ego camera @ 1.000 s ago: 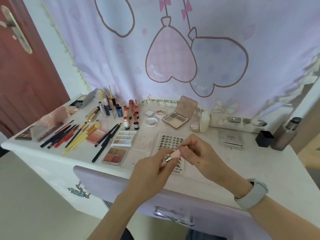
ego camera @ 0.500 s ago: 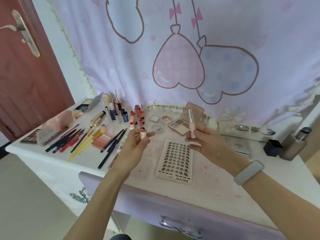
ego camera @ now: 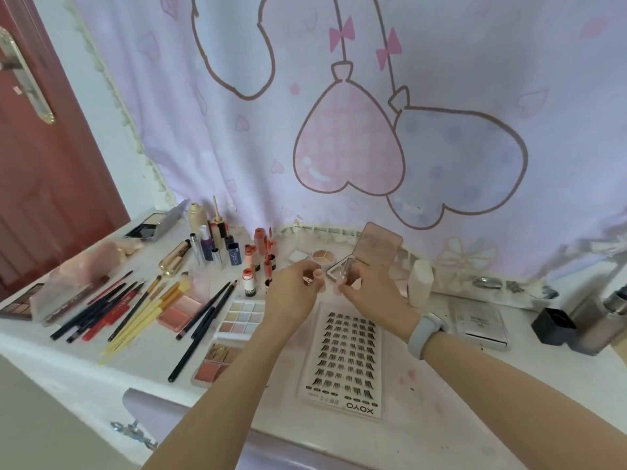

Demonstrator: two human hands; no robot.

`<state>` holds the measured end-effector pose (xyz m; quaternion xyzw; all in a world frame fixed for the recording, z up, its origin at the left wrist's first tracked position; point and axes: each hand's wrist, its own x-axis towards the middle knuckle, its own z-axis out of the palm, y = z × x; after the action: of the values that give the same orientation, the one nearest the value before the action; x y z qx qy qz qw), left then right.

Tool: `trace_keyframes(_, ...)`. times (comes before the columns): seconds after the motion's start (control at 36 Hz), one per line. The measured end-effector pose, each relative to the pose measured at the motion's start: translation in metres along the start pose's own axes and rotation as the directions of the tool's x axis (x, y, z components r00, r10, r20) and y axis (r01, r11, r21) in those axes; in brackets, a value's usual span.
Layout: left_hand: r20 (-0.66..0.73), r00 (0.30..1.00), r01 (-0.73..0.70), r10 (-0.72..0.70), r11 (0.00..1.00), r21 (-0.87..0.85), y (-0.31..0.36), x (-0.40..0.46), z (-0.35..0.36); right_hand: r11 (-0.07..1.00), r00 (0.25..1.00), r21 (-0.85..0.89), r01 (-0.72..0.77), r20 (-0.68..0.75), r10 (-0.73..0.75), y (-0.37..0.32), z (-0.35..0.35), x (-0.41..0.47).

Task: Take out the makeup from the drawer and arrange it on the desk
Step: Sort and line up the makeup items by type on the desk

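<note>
White desk (ego camera: 475,412) under a lilac heart-print curtain (ego camera: 441,79), left hand (ego camera: 293,290) pinching a small pink cap (ego camera: 318,275), right hand (ego camera: 369,290) grasping a clear slim tube (ego camera: 343,272), both above the lash card (ego camera: 344,361).

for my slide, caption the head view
Both hands, left hand and right hand, hold a small clear tube above the lash sheet.

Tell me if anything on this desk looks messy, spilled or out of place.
Mostly tidy rows, but faint pink smudges stain the white desk right of the lash card. One black pencil lies slanted between the palettes. The left hand pinches a small cap and the right hand holds a clear tube, so that item is open.
</note>
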<state>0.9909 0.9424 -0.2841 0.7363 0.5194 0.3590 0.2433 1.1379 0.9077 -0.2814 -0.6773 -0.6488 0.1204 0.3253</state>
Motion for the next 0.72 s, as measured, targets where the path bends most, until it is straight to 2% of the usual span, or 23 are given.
trace_keyframes(0.17,0.075,0.997,0.011,-0.022,0.990,0.143,-0.007,0.006,0.010,0.992,0.998,-0.121,0.040,0.048,-0.035,0.007,0.013,0.004)
trace_keyframes(0.47,0.094,0.996,-0.011,0.000,0.993,0.121,-0.011,-0.001,0.010,0.995,0.995,-0.085,0.043,0.095,-0.035,0.007,0.004,-0.004)
trace_keyframes(0.58,-0.010,1.000,-0.024,0.025,0.999,0.040,-0.006,-0.020,-0.003,0.999,0.998,-0.010,0.053,0.022,-0.053,0.009,-0.023,-0.027)
trace_keyframes(0.72,-0.103,0.992,-0.078,0.075,0.996,-0.029,0.016,-0.056,-0.008,0.992,0.970,-0.044,0.118,-0.209,-0.124,0.035,-0.070,-0.070)
